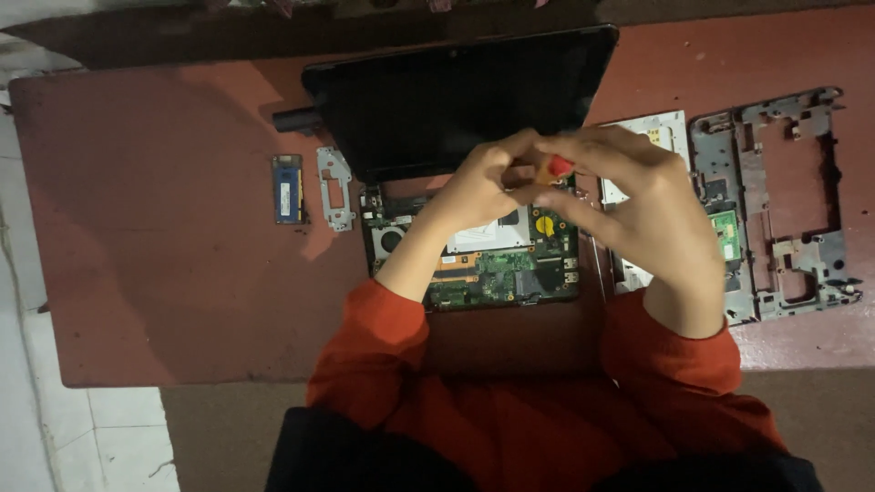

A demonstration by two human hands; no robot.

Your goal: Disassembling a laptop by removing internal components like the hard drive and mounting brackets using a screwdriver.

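Note:
An opened laptop lies on the reddish table (164,273), its green circuit board (506,269) bare and its black screen (456,91) tilted back. My left hand (478,182) and my right hand (638,196) meet above the board. Both pinch a small tool with a red and yellow handle (556,168), which is mostly hidden by my fingers. Red sleeves cover both forearms.
A blue memory module (287,188) and a small metal bracket (334,188) lie left of the laptop. A grey plastic laptop frame (784,210) and a white panel (661,132) rest to the right. White floor tiles show at lower left.

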